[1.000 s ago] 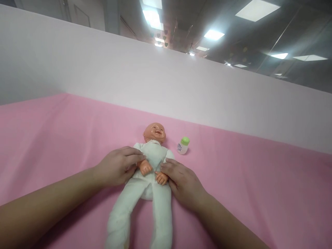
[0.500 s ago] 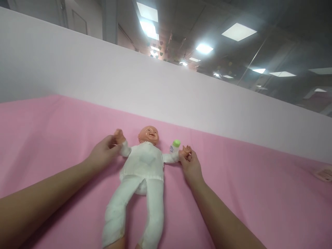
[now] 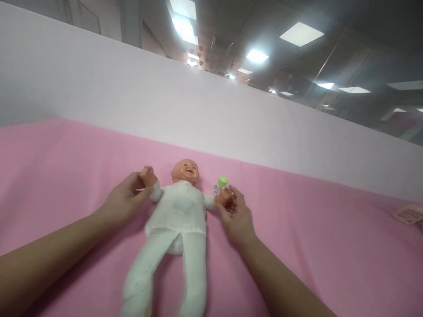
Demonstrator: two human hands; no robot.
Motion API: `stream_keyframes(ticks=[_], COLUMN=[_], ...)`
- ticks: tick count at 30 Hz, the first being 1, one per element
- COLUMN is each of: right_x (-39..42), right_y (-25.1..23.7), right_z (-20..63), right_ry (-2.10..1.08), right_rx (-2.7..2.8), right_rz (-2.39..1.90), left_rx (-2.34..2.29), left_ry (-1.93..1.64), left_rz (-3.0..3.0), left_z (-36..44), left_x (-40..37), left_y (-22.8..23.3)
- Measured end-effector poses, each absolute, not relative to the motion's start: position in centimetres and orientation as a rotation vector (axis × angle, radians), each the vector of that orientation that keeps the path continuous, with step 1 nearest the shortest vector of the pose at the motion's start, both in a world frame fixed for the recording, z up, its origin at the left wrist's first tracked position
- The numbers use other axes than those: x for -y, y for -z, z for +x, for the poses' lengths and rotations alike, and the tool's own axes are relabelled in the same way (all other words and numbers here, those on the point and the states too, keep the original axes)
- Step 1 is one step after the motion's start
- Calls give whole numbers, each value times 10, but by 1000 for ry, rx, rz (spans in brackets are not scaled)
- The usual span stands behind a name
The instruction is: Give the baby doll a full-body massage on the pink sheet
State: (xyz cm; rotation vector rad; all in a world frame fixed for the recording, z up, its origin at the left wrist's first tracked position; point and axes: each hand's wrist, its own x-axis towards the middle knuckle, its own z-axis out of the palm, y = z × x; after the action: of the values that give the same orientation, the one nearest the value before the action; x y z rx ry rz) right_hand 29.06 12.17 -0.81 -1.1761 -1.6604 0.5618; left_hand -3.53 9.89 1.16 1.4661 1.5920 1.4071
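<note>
A baby doll (image 3: 180, 209) in a white top and white trousers lies on its back on a pink cloth (image 3: 291, 246). My left hand (image 3: 127, 196) is closed around the doll's raised hand and wrist on the left side. On the other side, my right hand (image 3: 238, 218) grips the doll's other hand, thumb below it and fingers behind. Just behind that doll hand is a small white bottle with a light green cap (image 3: 222, 181), partly hidden. The doll's feet fall below the picture's lower edge.
A white wall panel (image 3: 185, 105) rises behind the cloth. At the far right edge lies a pale pink item with printed lines (image 3: 410, 214), cut off by the frame. Ceiling lights (image 3: 301, 34) show above the panel.
My right hand has drawn the doll's hand inward, toward its body, and its fingers now reach further around it. The doll's other hand, in my left, has barely moved. The view has shifted slightly.
</note>
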Motion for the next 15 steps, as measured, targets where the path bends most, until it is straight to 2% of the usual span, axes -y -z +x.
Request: stream_keyframes(ticks=[6,10,15], right_x=[-102,-108,-112], right_y=[5,6,11], right_z=[265,266,270], right_ry=[-138,-51,-86], right_rx=[2222,2296,2307], right_rz=[-815,-720,-800], left_rx=[-1356,-1346,-1340], left_ry=[-982,-906,-942], left_rz=[2499,2574,2486], left_z=[-34,-39,-40], left_x=[-95,-98,-100], left_y=[-1,5,6])
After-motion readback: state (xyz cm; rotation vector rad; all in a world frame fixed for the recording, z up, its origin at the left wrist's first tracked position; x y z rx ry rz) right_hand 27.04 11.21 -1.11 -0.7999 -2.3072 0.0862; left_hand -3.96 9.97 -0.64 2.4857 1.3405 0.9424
